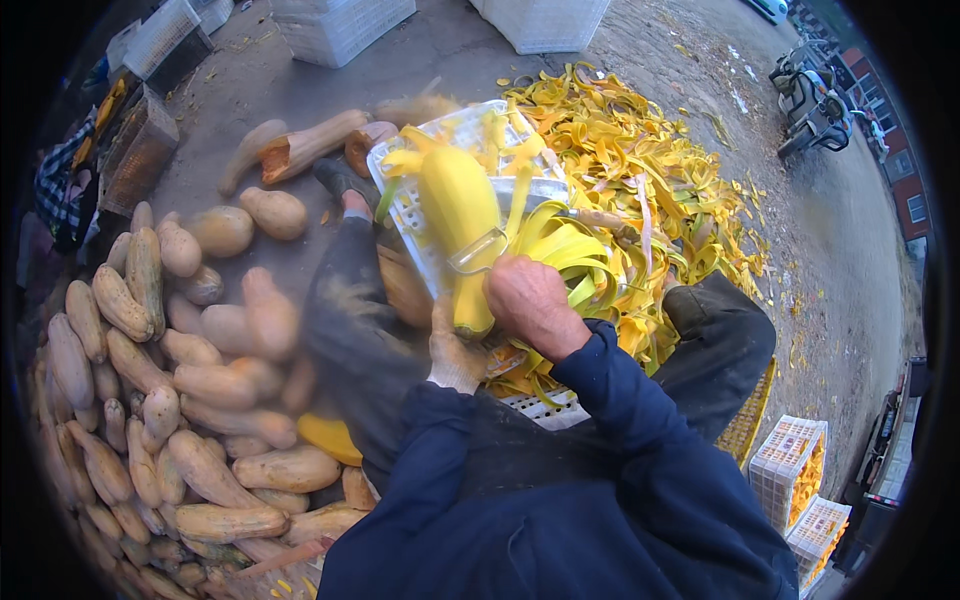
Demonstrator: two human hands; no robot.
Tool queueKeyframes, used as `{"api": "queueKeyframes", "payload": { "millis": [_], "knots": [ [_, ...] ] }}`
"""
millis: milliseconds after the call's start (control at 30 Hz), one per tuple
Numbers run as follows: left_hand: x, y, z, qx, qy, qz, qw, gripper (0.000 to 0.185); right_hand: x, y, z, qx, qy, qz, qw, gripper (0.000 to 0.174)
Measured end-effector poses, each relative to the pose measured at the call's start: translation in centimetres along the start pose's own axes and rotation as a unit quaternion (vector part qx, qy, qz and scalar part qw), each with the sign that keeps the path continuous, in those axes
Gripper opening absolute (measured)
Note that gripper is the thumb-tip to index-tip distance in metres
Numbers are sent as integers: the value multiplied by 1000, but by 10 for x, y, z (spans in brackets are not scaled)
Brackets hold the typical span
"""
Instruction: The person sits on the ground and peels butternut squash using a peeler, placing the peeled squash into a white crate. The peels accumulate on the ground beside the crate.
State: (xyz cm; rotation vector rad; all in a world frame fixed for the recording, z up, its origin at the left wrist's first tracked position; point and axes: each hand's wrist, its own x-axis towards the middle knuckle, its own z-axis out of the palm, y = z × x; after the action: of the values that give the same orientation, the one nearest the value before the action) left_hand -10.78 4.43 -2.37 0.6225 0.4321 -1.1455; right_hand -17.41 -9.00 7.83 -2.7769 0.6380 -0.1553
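Observation:
A peeled yellow squash [459, 202] leans over an upturned white plastic crate [405, 225] between my knees. My left hand [452, 349], in a pale knitted glove, is at the squash's near end; its fingers are partly hidden, and it seems to steady the squash. My right hand [529, 296] is closed on a wide peeler [478, 251], whose metal frame lies across the squash. Long yellow-green peel strips [562, 251] hang beside my right hand. A knife with a wooden handle [592, 217] rests on the crate's right side, its blade partly under peel.
A large heap of peel [630, 157] spreads beyond and right of the crate. Many unpeeled squashes [217, 457] are piled at left. White crates [345, 30] stand at the far side, and peel-filled crates [787, 465] at lower right. A person [67, 184] is at far left.

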Motion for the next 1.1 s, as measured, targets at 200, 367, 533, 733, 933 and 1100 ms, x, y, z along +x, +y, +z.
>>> {"api": "queueKeyframes", "payload": {
  "millis": [200,367,533,733,933,1100],
  "knots": [
    [-9,1,12,-22,-12,-6,1000,68,-96,-26,7,63,-130,62,988,36],
    [-8,1,7,-25,-28,-24,999,72,-94,-28,-20,54,-146,103,982,38],
    [-3,-5,2,-33,-60,-20,997,66,-53,-31,-17,36,-14,38,999,33],
    [-4,-11,0,-124,-50,-90,987,65,-114,-24,-32,94,-82,113,986,34],
    [-25,-3,-5,-103,-23,-38,994,79,-67,-3,-16,117,38,106,987,35],
    [-21,-7,-13,-54,10,29,998,68,-49,-2,12,140,-41,47,988,36]
  ]
}}
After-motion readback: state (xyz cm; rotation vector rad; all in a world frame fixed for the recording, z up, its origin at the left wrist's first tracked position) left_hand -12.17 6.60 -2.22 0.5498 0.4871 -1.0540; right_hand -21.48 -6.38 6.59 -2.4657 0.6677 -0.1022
